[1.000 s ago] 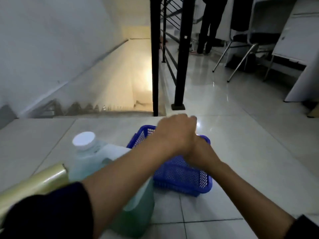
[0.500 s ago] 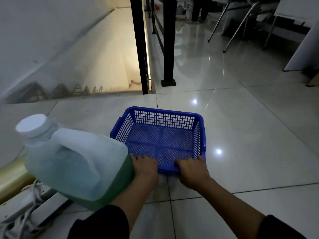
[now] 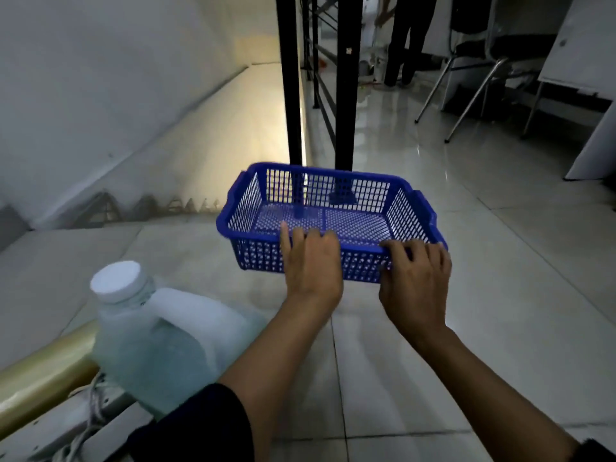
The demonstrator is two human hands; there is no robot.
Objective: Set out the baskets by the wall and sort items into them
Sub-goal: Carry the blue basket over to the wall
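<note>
Basically a blue basket (image 3: 328, 215), held up off the tiled floor (image 3: 466, 295) and out in front, a bit tilted, nothing inside. Looks like light, thin mesh plastic, stiff enough at the rim but probably flexy in the walls, so no real weight to fight. Not slippery either with all those holes to hook into.

Left hand (image 3: 311, 261) clamped over the near long rim, fingers curled inside, thumb side down the outer wall. Right hand (image 3: 415, 271) clamped on the same rim nearer the right corner. Both closed tight on the basket, not just resting. Fine for an empty carry; once loaded, probably better to shift out to the two moulded end handles so the thing doesn't sag or twist.

Just left and lower, a translucent jug (image 3: 166, 345) with a white cap and greenish liquid, likely the heavy one of the lot. Beside it a roll of clear film (image 3: 43, 371) and what seems to be a power strip (image 3: 76, 425) with tangled cord. Further out, black railing posts (image 3: 290, 78) at a stairwell edge, the white wall (image 3: 83, 78) on the left, somebody's legs (image 3: 408, 38) way at the back.
</note>
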